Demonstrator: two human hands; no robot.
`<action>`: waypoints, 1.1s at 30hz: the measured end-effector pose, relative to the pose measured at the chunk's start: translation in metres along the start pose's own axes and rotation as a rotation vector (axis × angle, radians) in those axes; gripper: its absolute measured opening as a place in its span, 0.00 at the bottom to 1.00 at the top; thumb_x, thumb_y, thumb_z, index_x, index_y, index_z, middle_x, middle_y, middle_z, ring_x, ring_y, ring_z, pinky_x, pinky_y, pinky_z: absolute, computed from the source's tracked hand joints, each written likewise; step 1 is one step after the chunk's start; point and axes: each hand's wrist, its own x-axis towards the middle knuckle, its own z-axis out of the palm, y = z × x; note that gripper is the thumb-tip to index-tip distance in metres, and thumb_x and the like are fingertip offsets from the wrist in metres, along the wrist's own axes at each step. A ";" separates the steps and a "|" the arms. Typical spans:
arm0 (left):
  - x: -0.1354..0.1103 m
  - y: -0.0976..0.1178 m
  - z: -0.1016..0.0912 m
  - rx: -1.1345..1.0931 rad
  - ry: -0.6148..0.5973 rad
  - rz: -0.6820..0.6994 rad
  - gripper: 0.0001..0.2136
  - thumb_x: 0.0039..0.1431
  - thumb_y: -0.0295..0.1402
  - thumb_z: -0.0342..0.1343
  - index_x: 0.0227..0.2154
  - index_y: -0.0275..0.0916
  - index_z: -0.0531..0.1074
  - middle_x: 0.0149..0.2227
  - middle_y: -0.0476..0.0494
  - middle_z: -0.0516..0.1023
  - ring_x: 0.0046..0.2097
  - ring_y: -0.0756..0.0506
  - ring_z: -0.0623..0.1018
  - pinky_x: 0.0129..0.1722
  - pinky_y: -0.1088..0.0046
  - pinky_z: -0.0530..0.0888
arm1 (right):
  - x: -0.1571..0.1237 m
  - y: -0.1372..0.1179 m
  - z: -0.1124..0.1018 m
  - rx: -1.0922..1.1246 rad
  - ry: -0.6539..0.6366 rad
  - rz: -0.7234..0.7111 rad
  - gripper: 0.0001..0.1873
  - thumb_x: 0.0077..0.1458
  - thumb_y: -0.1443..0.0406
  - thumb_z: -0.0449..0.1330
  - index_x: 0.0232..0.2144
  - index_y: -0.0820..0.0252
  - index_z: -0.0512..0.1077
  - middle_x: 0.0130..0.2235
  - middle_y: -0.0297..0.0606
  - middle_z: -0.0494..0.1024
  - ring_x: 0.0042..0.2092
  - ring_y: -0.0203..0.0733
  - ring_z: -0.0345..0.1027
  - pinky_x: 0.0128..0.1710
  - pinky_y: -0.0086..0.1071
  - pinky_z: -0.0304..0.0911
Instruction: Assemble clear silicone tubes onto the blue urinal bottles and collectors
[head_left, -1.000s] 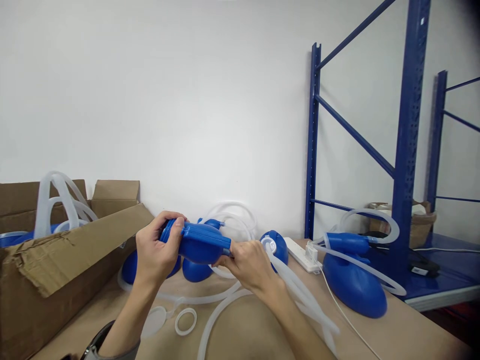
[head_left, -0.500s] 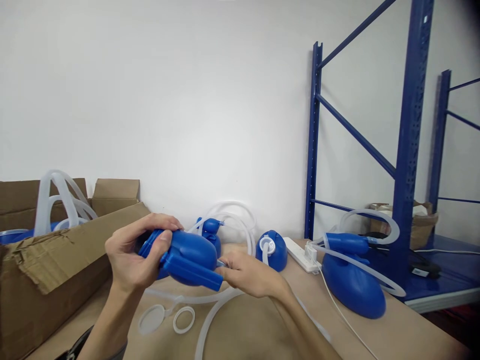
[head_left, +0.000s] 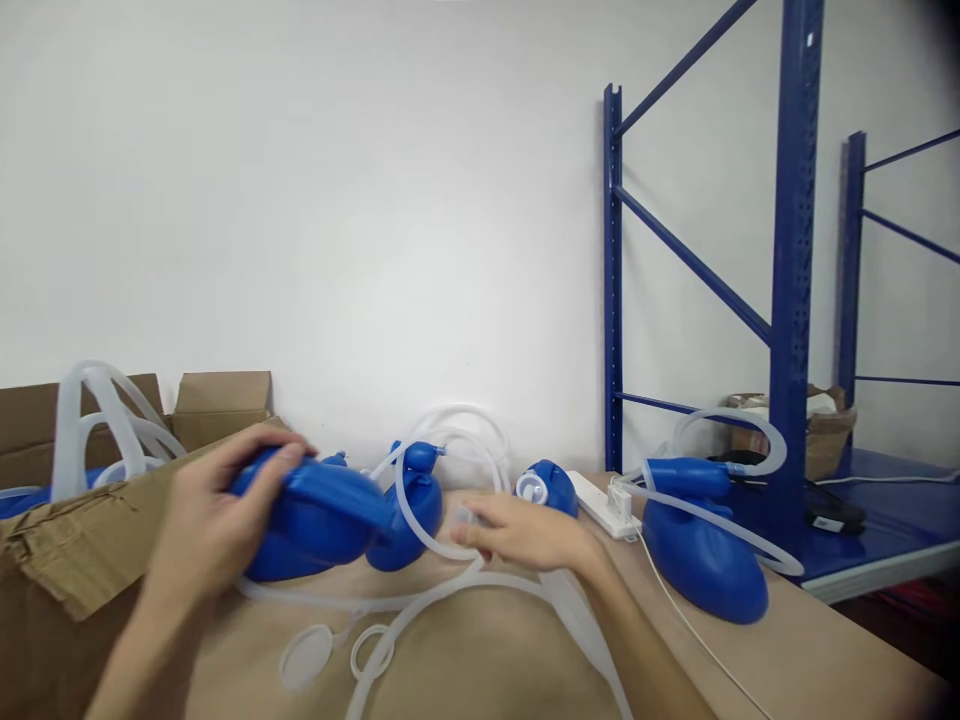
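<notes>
My left hand (head_left: 217, 520) is wrapped around a blue plastic bottle-like vessel (head_left: 319, 515) with a flat bar along its top, held tilted above the table by the cardboard box. The fingers of my right hand (head_left: 525, 535) pinch a small translucent fitting (head_left: 463, 518), blurred, possibly a tube end. Translucent hose (head_left: 495, 578) runs over the table just below that hand. On the tabletop in front lie a clear round cap (head_left: 306, 655) and a white ring (head_left: 372, 650). Behind my hands stands another blue vessel (head_left: 409, 515) with hose looped around it.
An open cardboard box (head_left: 67, 600) with blue parts and hoses is at the left. Toward the right are a blue vessel with a white opening (head_left: 553, 488), a power strip (head_left: 606, 508), a larger blue vessel (head_left: 705, 560) and blue metal shelving (head_left: 795, 300).
My hands have moved apart. The blue vessel in my left hand has shifted left and down, away from my right hand, which now has a translucent piece at its fingertips. The view has turned slightly right.
</notes>
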 end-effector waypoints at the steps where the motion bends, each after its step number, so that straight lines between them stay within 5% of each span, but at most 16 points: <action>1: 0.000 0.001 0.013 0.060 -0.065 -0.017 0.15 0.56 0.50 0.59 0.29 0.43 0.78 0.31 0.51 0.81 0.36 0.44 0.78 0.36 0.73 0.72 | 0.002 -0.001 0.007 -0.132 -0.007 0.035 0.30 0.59 0.39 0.53 0.37 0.59 0.74 0.35 0.39 0.76 0.36 0.44 0.70 0.37 0.35 0.64; 3: -0.001 0.004 0.039 0.145 -0.220 -0.020 0.16 0.56 0.50 0.57 0.27 0.43 0.77 0.29 0.50 0.81 0.33 0.44 0.78 0.34 0.72 0.71 | 0.005 0.000 0.017 -0.276 -0.051 0.137 0.32 0.59 0.41 0.56 0.51 0.60 0.73 0.44 0.47 0.79 0.44 0.53 0.73 0.45 0.42 0.66; 6: -0.007 0.006 0.072 0.211 -0.379 0.004 0.14 0.59 0.46 0.53 0.27 0.43 0.76 0.29 0.48 0.82 0.31 0.43 0.78 0.34 0.71 0.70 | 0.007 0.009 0.017 -0.237 -0.133 0.218 0.53 0.54 0.42 0.63 0.71 0.60 0.51 0.64 0.57 0.67 0.61 0.60 0.66 0.59 0.49 0.60; 10: -0.016 0.003 0.093 0.214 -0.478 -0.013 0.16 0.63 0.46 0.49 0.28 0.42 0.75 0.32 0.45 0.82 0.35 0.41 0.79 0.37 0.69 0.68 | 0.000 0.013 -0.002 -0.049 -0.159 0.064 0.74 0.43 0.44 0.72 0.73 0.56 0.28 0.74 0.53 0.42 0.73 0.55 0.42 0.69 0.46 0.45; 17: -0.024 0.000 0.106 0.189 -0.469 -0.082 0.20 0.65 0.49 0.45 0.26 0.41 0.72 0.25 0.46 0.78 0.30 0.43 0.76 0.33 0.70 0.65 | -0.005 0.005 -0.009 -0.137 -0.045 -0.026 0.51 0.51 0.40 0.64 0.70 0.48 0.54 0.74 0.43 0.47 0.74 0.54 0.37 0.71 0.50 0.40; 24: -0.024 -0.018 0.112 0.252 -0.443 -0.234 0.24 0.63 0.55 0.42 0.22 0.42 0.66 0.24 0.47 0.74 0.31 0.43 0.74 0.33 0.70 0.64 | 0.002 0.024 -0.008 -0.242 0.013 0.034 0.40 0.60 0.38 0.54 0.66 0.50 0.64 0.71 0.45 0.55 0.74 0.55 0.34 0.71 0.55 0.23; 33: -0.026 -0.047 0.112 0.211 -0.650 -0.408 0.24 0.58 0.56 0.50 0.27 0.39 0.73 0.32 0.41 0.76 0.34 0.41 0.77 0.28 0.71 0.70 | -0.004 0.032 -0.018 -0.046 -0.031 0.086 0.37 0.61 0.41 0.56 0.65 0.50 0.65 0.67 0.40 0.66 0.66 0.55 0.58 0.67 0.45 0.50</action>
